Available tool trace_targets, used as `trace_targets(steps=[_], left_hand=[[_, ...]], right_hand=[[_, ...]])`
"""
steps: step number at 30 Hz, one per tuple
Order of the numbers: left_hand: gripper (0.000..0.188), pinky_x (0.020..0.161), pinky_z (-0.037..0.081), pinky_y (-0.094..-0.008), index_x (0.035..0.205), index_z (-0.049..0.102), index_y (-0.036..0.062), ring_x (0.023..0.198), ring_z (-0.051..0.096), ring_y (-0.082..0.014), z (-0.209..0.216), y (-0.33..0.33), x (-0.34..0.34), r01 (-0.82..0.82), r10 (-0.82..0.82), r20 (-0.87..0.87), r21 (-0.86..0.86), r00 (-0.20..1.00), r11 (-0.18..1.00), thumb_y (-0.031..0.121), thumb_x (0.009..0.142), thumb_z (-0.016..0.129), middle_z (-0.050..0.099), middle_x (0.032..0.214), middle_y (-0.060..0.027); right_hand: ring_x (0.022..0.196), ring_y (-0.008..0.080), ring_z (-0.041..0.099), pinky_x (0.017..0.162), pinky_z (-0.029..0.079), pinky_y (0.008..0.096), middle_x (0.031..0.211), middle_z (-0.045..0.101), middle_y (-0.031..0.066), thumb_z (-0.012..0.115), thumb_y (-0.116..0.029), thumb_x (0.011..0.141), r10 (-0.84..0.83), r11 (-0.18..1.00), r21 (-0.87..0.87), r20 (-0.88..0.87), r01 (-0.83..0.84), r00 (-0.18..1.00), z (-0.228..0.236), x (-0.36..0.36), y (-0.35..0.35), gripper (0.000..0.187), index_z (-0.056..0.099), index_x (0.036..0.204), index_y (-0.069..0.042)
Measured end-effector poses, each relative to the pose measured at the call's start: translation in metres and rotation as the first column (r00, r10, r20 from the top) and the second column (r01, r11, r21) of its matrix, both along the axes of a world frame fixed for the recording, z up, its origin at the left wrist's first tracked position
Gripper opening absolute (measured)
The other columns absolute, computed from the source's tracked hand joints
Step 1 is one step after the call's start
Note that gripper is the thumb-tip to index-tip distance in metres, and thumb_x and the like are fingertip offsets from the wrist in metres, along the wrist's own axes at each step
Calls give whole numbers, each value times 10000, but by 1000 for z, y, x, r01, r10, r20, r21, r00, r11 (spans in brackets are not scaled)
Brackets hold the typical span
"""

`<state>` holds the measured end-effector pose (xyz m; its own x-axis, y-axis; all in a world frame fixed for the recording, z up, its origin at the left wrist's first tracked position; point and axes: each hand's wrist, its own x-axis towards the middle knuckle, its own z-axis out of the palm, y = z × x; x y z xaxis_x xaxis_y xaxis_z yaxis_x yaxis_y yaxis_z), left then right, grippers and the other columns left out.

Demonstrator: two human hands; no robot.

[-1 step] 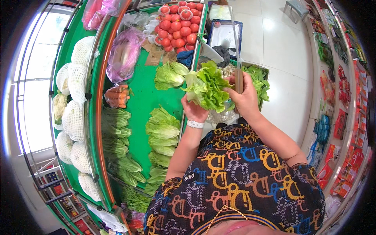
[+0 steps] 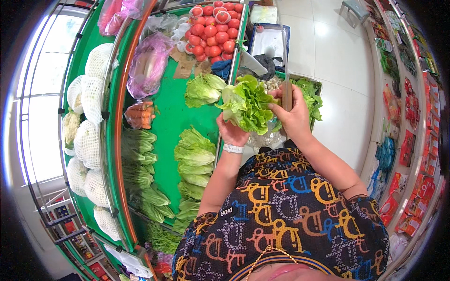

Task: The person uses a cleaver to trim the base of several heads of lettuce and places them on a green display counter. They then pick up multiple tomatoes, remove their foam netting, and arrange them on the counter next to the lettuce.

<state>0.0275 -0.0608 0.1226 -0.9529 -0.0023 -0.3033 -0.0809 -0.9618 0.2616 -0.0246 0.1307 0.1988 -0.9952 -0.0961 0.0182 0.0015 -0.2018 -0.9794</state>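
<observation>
A leafy head of green lettuce point(image 2: 247, 104) is held up in front of my body, over the edge of the produce shelf. My left hand point(image 2: 233, 133) is closed around its pale base from below. In my right hand point(image 2: 296, 114) is a knife point(image 2: 287, 93), gripped by its brown handle, with the long thin blade pointing away from me. The right thumb rests close to the lettuce's outer leaves. Another loose lettuce point(image 2: 204, 90) lies on the green shelf lining point(image 2: 164, 105), just left of the held one.
Stacked lettuces point(image 2: 194, 161) line the shelf beside my left forearm. Tomatoes point(image 2: 213, 37) are piled at its far end, with bagged carrots point(image 2: 139, 115) farther left. Beyond my right hand stands a box of leafy greens point(image 2: 310, 103). Packaged goods point(image 2: 408, 140) fill racks at right.
The lettuce has turned and dropped very slightly. The knife and right hand have shifted a touch to the right.
</observation>
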Motion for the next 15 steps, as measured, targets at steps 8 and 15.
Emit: trace_targets(steps=[8,15], left_hand=[[624,1044,469,-503,1395,550,115,1206,594,-309,-14,-5,3,-69,66,-30,-107,997,992,486,894,553,625,1343,-92],[741,1035,479,-529,1453,481,105,1240,572,-330,-20,-41,13,-146,154,68,-114,986,983,510,845,601,560,1420,-105]], right_hand=[[958,120,604,862,494,282,1015,656,48,682,6,832,162,984,-92,134,-150,978,13,-9,15,458,489,1246,-33],[959,143,618,920,480,305,993,661,62,674,-19,803,221,953,-262,272,-149,937,30,-15,41,461,506,1233,-6]])
